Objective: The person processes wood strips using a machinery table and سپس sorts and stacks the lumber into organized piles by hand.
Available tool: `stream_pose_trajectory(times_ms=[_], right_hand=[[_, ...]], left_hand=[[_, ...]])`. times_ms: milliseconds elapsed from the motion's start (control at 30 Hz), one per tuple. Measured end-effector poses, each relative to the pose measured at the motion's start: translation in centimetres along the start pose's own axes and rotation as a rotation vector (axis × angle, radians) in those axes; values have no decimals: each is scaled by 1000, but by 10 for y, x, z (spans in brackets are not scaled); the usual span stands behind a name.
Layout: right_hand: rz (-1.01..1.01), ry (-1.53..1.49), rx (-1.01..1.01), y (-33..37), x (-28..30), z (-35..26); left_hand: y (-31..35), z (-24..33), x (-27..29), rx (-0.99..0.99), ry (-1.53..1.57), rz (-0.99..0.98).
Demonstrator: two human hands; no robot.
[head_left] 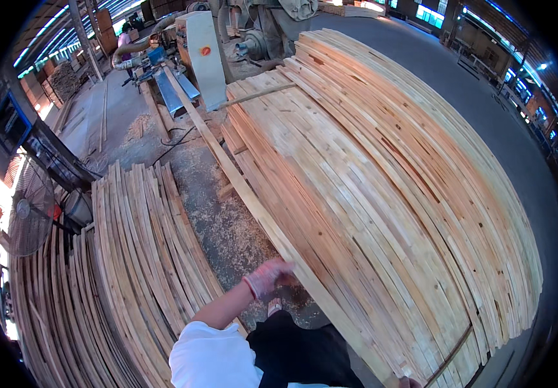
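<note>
A long, narrow wooden board [250, 197] runs slantwise from the lower edge up to a machine at the far left. My left hand [270, 275], in a pinkish-white work glove, is closed at the board's left edge; its fingertips are partly in shadow. At the lower edge, only a small part of my right hand [409, 382] shows, by the near end of the same board. It appears to grip that end, though most of it is out of the picture. A large stack of planks [369, 187] lies to the right, alongside the board.
Another stack of wooden strips [143, 239] fills the lower left, near a round fan [28, 207]. Sawdust and shavings [224, 226] cover the floor between the stacks. The machine's pale cabinet [202, 58] stands beyond, with a blue metal bed [174, 90]. Another person [125, 37] is far off.
</note>
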State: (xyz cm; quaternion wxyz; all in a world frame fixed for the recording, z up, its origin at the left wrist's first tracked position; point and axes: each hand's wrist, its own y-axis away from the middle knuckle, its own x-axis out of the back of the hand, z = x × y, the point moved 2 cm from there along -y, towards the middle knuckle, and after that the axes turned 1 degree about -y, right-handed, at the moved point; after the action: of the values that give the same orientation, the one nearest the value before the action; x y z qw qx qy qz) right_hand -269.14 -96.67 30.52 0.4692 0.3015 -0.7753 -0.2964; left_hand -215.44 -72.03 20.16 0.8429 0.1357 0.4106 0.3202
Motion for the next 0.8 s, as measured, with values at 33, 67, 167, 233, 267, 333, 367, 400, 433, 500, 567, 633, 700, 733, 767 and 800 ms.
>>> stream_pose_trajectory(times_ms=[33, 67, 167, 233, 267, 333, 367, 400, 433, 500, 567, 633, 700, 733, 767, 800], right_hand=[[-18, -76, 188, 8, -23, -42], [-48, -155, 370, 18, -45, -83], [30, -107, 409, 30, -98, -188], [133, -11, 288, 2, -128, -208], [155, 65, 356, -2, -149, -232], [167, 222, 384, -22, -185, -273], [166, 241, 404, -34, -200, -290], [134, 252, 430, -40, -211, -306], [114, 251, 434, -43, -218, -324], [49, 260, 459, -38, -233, -352], [-6, 284, 632, -45, -252, -381], [-197, 264, 754, -50, -265, -416], [-193, 176, 1090, -75, -292, -428], [-181, 235, 1047, -81, -289, -431], [-180, 306, 1026, -81, -280, -441], [-168, 373, 986, -88, -263, -438]], left_hand=[[-15, 17, 33, -51, -12, 97], [-23, 43, 52, -115, -18, 194], [-44, 113, 90, -240, -107, 339], [-79, 149, 122, -341, -133, 405], [-82, 170, 135, -386, -161, 450], [-84, 205, 155, -419, -120, 667], [-85, 210, 162, -469, 56, 459], [-85, 204, 163, -495, 235, 251], [-71, 194, 122, -376, 122, 126], [-61, 139, 93, -127, -95, -39], [-55, 60, 67, 112, -218, -260], [-71, -33, 79, 163, -346, -470], [-87, -64, 76, -170, -725, -430], [-87, -51, 47, -358, -964, -394], [-79, -32, 30, -326, -763, -294], [-73, -17, 10, -300, -556, -223]])
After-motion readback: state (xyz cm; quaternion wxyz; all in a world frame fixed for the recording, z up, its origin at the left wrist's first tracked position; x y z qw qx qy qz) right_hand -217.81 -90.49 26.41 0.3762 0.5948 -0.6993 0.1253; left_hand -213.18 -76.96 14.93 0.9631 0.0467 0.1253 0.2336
